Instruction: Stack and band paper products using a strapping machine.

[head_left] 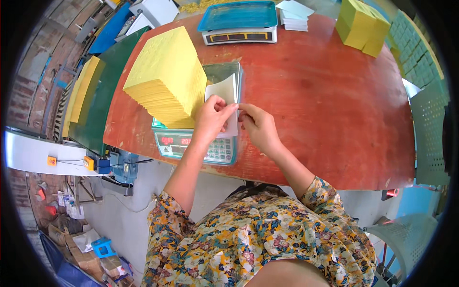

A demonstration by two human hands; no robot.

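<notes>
A tall block of stacked yellow paper [167,71] stands on the pan of a digital scale [165,146], which has a lit red display and a keypad. Beside the block, on the scale's right part, lies white paper [224,91]. My left hand [213,117] rests over this paper next to the yellow block, its fingers curled and thumb stretched to the paper's right edge. Just right of it, my right hand [258,126] has its fingers bent in a pinch at the same edge. The fingertips of both hands meet there. How many sheets they grip is hidden.
A second scale with a blue tray [239,16] stands at the far side of the red table [325,105]. Small white sheets [294,21] are piled beside it. Yellow paper blocks [362,28] sit far right. A green surface [98,107] adjoins on the left. Perforated chairs [430,129] stand right.
</notes>
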